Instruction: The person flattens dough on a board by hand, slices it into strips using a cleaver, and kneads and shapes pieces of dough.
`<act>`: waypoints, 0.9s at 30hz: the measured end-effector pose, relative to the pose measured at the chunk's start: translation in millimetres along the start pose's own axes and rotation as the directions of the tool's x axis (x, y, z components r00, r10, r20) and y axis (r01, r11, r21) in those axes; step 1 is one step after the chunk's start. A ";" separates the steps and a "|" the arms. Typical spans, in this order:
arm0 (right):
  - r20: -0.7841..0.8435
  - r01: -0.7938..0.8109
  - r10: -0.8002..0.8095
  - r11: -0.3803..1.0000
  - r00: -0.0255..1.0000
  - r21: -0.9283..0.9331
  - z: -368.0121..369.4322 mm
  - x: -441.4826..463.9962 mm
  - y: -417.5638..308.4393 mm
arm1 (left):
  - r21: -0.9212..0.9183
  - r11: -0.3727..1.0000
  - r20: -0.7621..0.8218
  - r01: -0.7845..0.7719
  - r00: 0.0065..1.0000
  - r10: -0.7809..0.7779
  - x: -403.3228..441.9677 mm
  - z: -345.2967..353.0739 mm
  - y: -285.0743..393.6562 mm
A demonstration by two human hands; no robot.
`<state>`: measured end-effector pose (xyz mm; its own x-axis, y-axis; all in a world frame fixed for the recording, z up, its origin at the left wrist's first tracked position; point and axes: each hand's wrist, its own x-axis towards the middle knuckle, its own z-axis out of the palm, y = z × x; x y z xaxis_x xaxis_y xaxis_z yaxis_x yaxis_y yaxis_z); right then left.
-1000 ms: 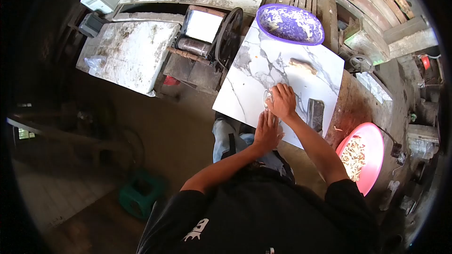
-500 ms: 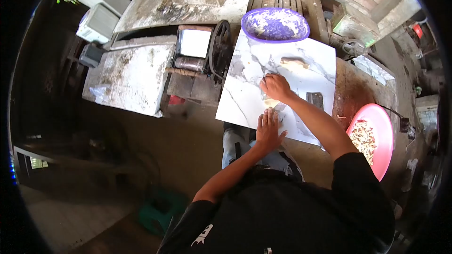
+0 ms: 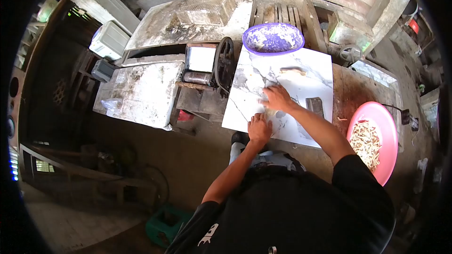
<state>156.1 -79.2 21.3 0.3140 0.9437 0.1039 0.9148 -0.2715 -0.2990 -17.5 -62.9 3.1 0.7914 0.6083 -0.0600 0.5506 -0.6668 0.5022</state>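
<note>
Both of my hands work low over a white marble-patterned board point(image 3: 245, 106). My left hand point(image 3: 260, 129) rests near its front edge, fingers bent and a little apart. Farther in, my right hand point(image 3: 278, 98) reaches across with its fingers spread; its fingertips are slightly blurred. Between the hands lies a small pale piece that looks like dough point(image 3: 270, 112), partly hidden by them. Another pale dough-like strip point(image 3: 293, 71) lies farther back on the board. Right of my right hand is a dark grey rectangular block point(image 3: 314, 107).
A purple basin point(image 3: 273, 53) smeared with pale residue stands at the board's back edge. A pink basin point(image 3: 389, 143) holding many pale strips is at the right. Left of the board stands a hand-wheel machine point(image 3: 224, 66), beside a dusty white table point(image 3: 143, 91).
My right hand has loosened from a closed grip to spread fingers. My left hand has shifted slightly left, its fingers now more bent. The camera view has tilted up a little.
</note>
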 end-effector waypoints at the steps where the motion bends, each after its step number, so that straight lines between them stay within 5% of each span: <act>1: -0.063 0.080 -0.087 0.991 0.994 -0.105 -0.6 -12.1 -3.6 | 0.041 0.999 -0.041 0.021 0.999 -0.020 4.1 2.9 -4.5; 5: -0.083 0.009 -0.014 0.998 0.996 -0.065 6.3 -44.5 -11.6 | 0.061 0.998 -0.069 -0.007 0.998 0.012 11.0 6.6 -18.5; 9: -0.305 0.046 -0.037 0.999 0.951 0.021 6.6 -76.2 -8.0 | 0.053 0.999 -0.121 0.005 0.993 0.001 18.4 11.3 -19.8; 11: -0.516 -0.046 0.166 0.970 0.840 0.238 5.4 -91.8 -3.8 | 0.019 0.999 -0.155 -0.028 0.987 0.030 26.1 11.8 -18.2; 12: -0.465 -0.185 0.367 0.901 0.805 0.392 2.8 -98.7 -3.8 | 0.011 0.999 -0.127 -0.035 0.991 0.036 30.7 11.0 -15.5; 13: -0.467 -0.196 0.378 0.899 0.800 0.391 0.1 -104.8 -3.0 | 0.003 0.999 -0.096 -0.042 0.994 0.042 34.7 10.7 -12.5; 15: -0.455 -0.303 0.650 0.721 0.609 0.624 -8.0 -115.2 0.2 | 0.013 0.997 -0.070 -0.071 0.995 0.071 42.8 11.1 -4.5; 19: -0.462 -0.242 0.764 0.603 0.450 0.760 -13.1 -141.0 2.3 | -0.031 0.997 -0.030 -0.075 0.997 0.074 60.4 24.2 -2.6; 21: -0.546 -0.195 0.727 0.658 0.416 0.728 -12.7 -151.9 -0.1 | -0.053 0.996 -0.010 -0.073 0.997 0.073 69.2 34.1 -5.7; 23: -0.406 -0.071 0.822 0.469 0.399 0.881 -8.0 -165.3 -1.8 | -0.047 0.999 -0.023 0.002 1.000 -0.003 76.3 35.6 -6.9; 27: -0.365 -0.028 0.848 0.405 0.385 0.914 -7.8 -181.6 -12.6 | -0.028 0.999 0.034 0.020 0.999 -0.019 87.2 31.4 -5.7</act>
<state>89.5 -248.6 13.6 0.9891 0.0640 0.1323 0.1301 0.0366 -0.9908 56.8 -19.6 -32.1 0.7892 0.6061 -0.0987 0.5588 -0.6422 0.5248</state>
